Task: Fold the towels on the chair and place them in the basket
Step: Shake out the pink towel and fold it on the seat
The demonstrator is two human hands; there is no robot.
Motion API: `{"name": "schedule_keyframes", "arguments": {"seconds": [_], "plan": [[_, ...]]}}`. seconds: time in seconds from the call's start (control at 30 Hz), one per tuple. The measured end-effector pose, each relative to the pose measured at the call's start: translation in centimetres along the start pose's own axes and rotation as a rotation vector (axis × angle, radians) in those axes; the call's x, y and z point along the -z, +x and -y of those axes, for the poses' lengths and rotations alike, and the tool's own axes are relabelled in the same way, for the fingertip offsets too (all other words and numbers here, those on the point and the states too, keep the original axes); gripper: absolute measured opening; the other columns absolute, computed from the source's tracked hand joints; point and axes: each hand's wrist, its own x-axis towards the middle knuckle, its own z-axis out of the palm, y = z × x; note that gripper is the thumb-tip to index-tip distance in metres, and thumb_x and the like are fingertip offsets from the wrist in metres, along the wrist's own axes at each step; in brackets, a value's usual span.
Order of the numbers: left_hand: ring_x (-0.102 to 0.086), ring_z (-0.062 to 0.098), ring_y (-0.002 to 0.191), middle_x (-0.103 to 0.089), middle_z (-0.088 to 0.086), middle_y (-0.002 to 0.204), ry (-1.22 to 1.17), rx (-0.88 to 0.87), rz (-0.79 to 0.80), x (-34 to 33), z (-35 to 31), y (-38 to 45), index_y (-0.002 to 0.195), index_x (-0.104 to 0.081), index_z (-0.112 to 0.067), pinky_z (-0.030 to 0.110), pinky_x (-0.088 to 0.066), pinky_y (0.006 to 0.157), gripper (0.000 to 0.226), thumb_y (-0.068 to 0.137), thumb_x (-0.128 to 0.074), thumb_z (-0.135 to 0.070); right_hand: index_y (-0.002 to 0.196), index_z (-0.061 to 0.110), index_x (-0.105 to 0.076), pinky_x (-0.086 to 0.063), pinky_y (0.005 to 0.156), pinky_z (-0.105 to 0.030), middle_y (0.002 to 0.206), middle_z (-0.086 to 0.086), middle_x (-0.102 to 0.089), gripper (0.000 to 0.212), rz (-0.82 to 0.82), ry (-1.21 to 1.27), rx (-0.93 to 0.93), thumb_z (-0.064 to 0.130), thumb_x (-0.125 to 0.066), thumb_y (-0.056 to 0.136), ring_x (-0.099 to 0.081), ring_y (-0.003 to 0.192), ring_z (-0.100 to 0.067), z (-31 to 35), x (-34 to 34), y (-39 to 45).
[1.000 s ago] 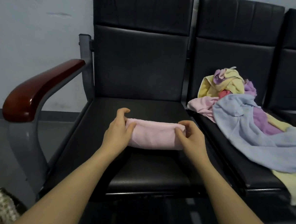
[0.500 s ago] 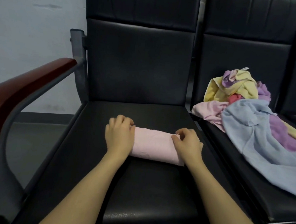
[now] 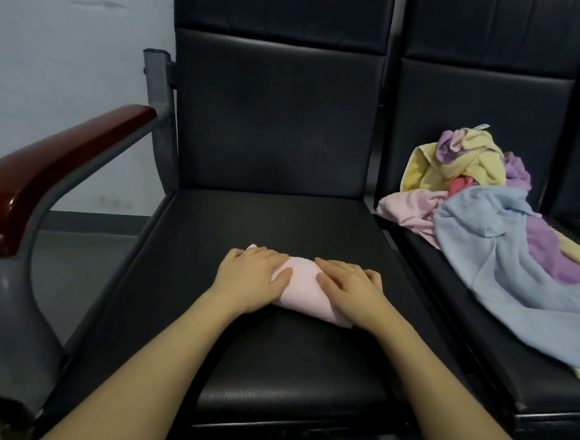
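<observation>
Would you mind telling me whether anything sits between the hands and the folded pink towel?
Nothing does: the left hand and right hand both lie flat on the folded pink towel on the chair seat.

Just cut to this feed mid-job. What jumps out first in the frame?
Both hands, the left hand and the right hand, press flat on a folded pink towel near the middle of the black seat. On the next seat to the right sprawls a heap of unfolded towels in blue, yellow, purple and pink. A glossy red-brown armrest stands at far left.
</observation>
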Motion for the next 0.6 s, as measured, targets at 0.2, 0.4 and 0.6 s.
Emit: {"name": "schedule_keyframes", "arguments": {"seconds": [0.2, 0.4, 0.6], "plan": [[-0.042, 0.007, 0.127, -0.051, -0.012, 0.137, -0.095, -0.107, -0.04, 1.0, 1.3, -2.6, 0.131, -0.053, -0.027, 0.025, -0.016, 0.108, 0.035, 0.1, -0.036, -0.034, 0.09, 0.024, -0.072, -0.025, 0.101, -0.028, 0.09, 0.006, -0.071, 0.028, -0.136, 0.25, -0.097, 0.031, -0.046, 0.097, -0.057, 0.091, -0.008, 0.9, 1.2, -2.6], [-0.047, 0.022, 0.105, -0.049, 0.004, 0.118, -0.206, 0.128, -0.363, 1.2, 1.5, -4.1, 0.111, -0.06, -0.012, 0.034, -0.04, 0.087, 0.024, 0.094, -0.052, -0.026, 0.124, 0.034, -0.059, -0.019, 0.092, -0.026, 0.115, 0.014, -0.063, 0.032, -0.127, 0.175, -0.143, 0.038, -0.056, 0.093, -0.054, 0.11, -0.007, 0.9, 1.0, -4.2], [-0.046, 0.019, 0.112, -0.049, -0.005, 0.123, -0.068, 0.193, -0.049, 1.4, 1.7, -4.9, 0.126, -0.058, -0.028, 0.035, -0.036, 0.093, 0.039, 0.098, -0.035, -0.042, 0.14, 0.036, -0.043, -0.016, 0.104, -0.032, 0.12, 0.006, -0.061, 0.043, -0.094, 0.076, -0.084, 0.04, -0.048, 0.097, -0.052, 0.109, -0.013, 1.0, 0.4, -4.7]]}}
